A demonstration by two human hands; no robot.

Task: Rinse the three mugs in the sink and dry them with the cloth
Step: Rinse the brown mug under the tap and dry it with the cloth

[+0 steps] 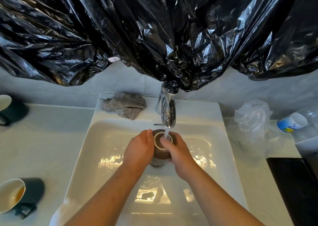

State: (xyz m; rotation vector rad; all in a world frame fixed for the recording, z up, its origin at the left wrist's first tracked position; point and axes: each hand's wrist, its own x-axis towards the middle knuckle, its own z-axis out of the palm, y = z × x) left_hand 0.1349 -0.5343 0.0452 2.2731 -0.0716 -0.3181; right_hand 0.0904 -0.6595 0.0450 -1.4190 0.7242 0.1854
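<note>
Mugs stand far to the left of the left hand, on the smooth white counter (51, 139). One dark green glazed mug (16, 113) is at the edge of the view, level with the tap, and it is blurred. A second dark green mug (33, 191) is nearer to the person and shows a cream inside with a little brownish liquid. The wide lens bends both, so I cannot tell if they are upright.

Beyond the left hand, a grey fluffy cloth (123, 105) lies crumpled on the back ledge of the white glossy ceramic sink (96, 148).

The left hand (139, 150) is curled round the side of a brown matte round mug (161, 156) and grips it over the basin. A curved chrome tap (166, 112) pours a stream of water (166, 133) into the mug's pale mouth. The right hand (179, 155) holds the other side, and its blurred fingers bend over the rim.

Right of the right hand, on the counter, are a crinkled clear plastic bag (253, 115), a white bottle with a blue label (290, 124) and a flat black rectangular object (296, 182). Wrinkled shiny black plastic sheet (154, 28) hangs above everything.
</note>
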